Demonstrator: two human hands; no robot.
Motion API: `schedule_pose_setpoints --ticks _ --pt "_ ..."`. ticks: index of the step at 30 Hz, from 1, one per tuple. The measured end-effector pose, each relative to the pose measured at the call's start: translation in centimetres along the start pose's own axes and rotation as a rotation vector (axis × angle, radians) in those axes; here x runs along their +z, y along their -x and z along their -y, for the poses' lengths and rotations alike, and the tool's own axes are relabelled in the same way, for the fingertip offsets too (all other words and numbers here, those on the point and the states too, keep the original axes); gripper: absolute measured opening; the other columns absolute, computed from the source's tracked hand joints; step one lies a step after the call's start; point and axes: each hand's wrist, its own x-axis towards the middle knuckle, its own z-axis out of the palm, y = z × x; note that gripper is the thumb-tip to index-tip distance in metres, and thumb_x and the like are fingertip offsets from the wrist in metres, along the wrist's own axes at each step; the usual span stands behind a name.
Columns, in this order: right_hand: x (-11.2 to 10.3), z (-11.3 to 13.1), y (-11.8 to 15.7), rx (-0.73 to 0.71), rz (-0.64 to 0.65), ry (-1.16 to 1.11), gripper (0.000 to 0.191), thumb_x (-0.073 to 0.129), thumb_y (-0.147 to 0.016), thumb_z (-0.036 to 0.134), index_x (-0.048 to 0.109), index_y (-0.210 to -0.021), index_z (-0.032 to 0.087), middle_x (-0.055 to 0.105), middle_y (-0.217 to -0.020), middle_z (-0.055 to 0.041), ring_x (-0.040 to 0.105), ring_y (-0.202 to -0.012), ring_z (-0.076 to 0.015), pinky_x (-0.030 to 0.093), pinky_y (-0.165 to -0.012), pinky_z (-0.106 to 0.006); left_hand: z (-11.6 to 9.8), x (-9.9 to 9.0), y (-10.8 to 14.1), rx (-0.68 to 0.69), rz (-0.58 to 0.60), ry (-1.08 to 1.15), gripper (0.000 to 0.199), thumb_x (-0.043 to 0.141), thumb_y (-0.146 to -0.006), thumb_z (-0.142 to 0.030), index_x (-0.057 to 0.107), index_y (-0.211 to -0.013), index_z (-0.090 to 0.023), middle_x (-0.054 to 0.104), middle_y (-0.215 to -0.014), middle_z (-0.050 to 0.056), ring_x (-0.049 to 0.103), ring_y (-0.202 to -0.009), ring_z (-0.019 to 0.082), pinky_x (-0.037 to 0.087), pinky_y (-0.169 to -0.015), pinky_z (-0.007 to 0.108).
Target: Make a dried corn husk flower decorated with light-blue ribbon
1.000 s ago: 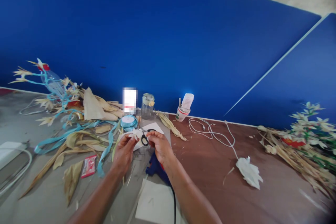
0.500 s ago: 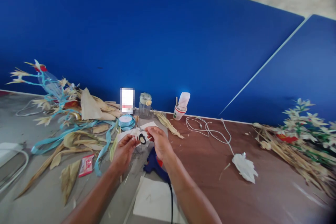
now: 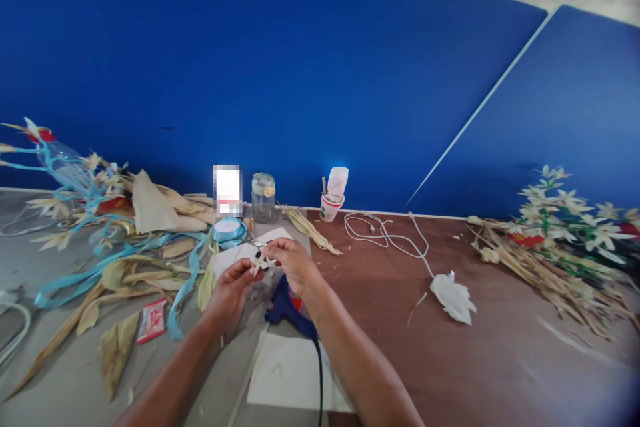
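Note:
My left hand (image 3: 234,287) and my right hand (image 3: 293,261) meet over the middle of the table, fingers pinched on one small white piece (image 3: 261,263) with a dark part. What the piece is cannot be made out. Beneath and behind it lie white paper sheets (image 3: 235,255). Just below my right hand, a dark blue glue gun (image 3: 291,312) with a red part rests on the table, its black cord running toward me. A roll of light blue ribbon (image 3: 228,232) sits behind my left hand.
Dried husks (image 3: 145,273), loose blue ribbon (image 3: 85,279) and a red packet (image 3: 151,320) cover the left. At the back stand a glass jar (image 3: 263,200) and a paper cup (image 3: 330,208). A white cable (image 3: 385,233), crumpled tissue (image 3: 453,298) and white flowers (image 3: 565,213) are to the right.
The view has shifted, so the objects appear further left. My hands have come closer together, and the small piece has turned, with less of its dark part showing.

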Motion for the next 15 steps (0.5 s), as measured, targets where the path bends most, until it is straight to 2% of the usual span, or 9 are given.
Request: schedule_pose_setpoints --ticks 4,7,12,15 --pt "-0.5 0.1 -0.5 -0.021 -0.107 -0.048 0.011 0.068 -0.055 0.027 0.061 -0.053 0.018 0.053 -0.051 0.0048 0.043 -0.054 -0.0097 0.03 -0.056 -0.024 0.1 -0.3 -0.2 -0.023 0.002 0.032 0.022 0.083 -0.057 -0.023 0.067 -0.071 -0.016 0.069 -0.069 0.003 0.064 -0.065 0.015 0.05 -0.067 0.028" --pt "-1.0 0.1 -0.8 -0.029 -0.155 -0.066 0.013 0.065 -0.058 0.031 0.062 -0.054 0.018 0.053 -0.052 0.0041 0.043 -0.053 -0.0095 0.028 -0.054 -0.024 -0.4 -0.5 -0.5 0.001 -0.05 0.088 0.023 0.083 -0.056 -0.022 0.067 -0.072 -0.017 0.069 -0.07 0.003 0.064 -0.067 0.016 0.052 -0.07 0.029" --pt "-1.6 0.2 -1.2 -0.103 -0.192 -0.002 0.01 0.063 -0.058 0.026 0.067 -0.064 0.019 0.054 -0.052 0.0048 0.044 -0.054 -0.0104 0.031 -0.054 -0.024 -2.4 -0.8 -1.4 0.157 -0.188 0.168 0.02 0.081 -0.059 -0.021 0.066 -0.071 -0.019 0.066 -0.072 -0.002 0.061 -0.067 0.011 0.052 -0.074 0.027" --pt "-1.8 0.0 -1.4 -0.118 -0.189 0.041 0.008 0.06 -0.059 0.025 0.066 -0.061 0.019 0.054 -0.051 0.0044 0.044 -0.054 -0.0108 0.032 -0.054 -0.025 -3.1 -1.4 -1.9 0.206 -0.238 0.198 0.021 0.082 -0.057 -0.019 0.065 -0.07 -0.018 0.064 -0.072 -0.004 0.059 -0.067 0.009 0.051 -0.071 0.024"
